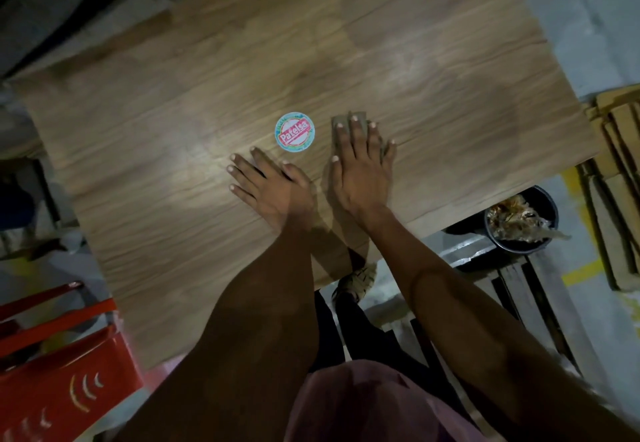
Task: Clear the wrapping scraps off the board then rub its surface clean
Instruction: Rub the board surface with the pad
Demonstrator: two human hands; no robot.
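A large wood-grain board [398, 60] fills the middle of the head view. A round sticker [295, 132] with red lettering lies near its centre. My right hand [360, 168] presses flat on a small greyish-brown rubbing pad [346, 118], just right of the sticker; only the pad's far edge shows past my fingertips. My left hand [266, 185] rests flat on the bare board with fingers spread, below and left of the sticker, and holds nothing. No wrapping scraps show on the board.
A black bucket [547, 247] holding crumpled scraps stands off the board's near right corner. Stacked wooden pieces [616, 178] lie at the far right. A red plastic chair [52, 372] sits at the lower left. A dark slatted pallet [519, 289] lies under the bucket.
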